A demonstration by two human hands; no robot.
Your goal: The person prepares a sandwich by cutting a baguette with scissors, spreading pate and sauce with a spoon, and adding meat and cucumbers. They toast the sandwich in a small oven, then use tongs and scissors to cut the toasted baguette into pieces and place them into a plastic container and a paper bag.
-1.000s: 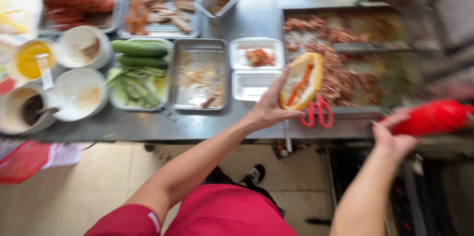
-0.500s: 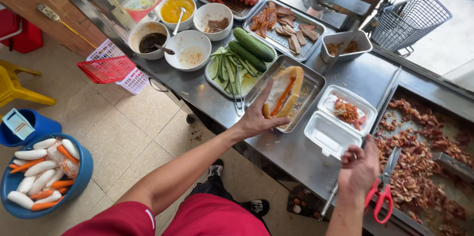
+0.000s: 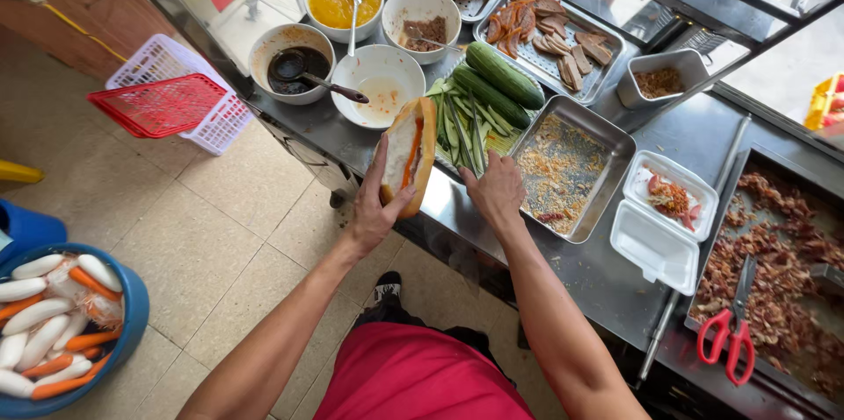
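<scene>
The left hand (image 3: 374, 213) cradles a split bread roll (image 3: 410, 152) from below, its fingers (image 3: 376, 165) curled up along the crust and the thumb on the near side, so the roll is held above the front edge of the steel tabletop (image 3: 615, 293) with its open cut facing up. At about three o'clock from the roll, the right hand (image 3: 494, 191) reaches over the tray of cucumber strips (image 3: 466, 126); its fingers look drawn together on the strips, though whether they already pinch one cannot be told. The roll should be light, with a crisp crust that gives under pressure and a soft crumb inside; the orange-red filling along the cut looks wet and loose, so a squeeze or a tilt would likely spill it. A hold underneath along the hinge side seems safest, keeping the opening level. The cucumber strips are thin, damp and probably slippery, best pinched near the middle. Whole cucumbers (image 3: 497, 77) lie at twelve o'clock from the strips.
</scene>
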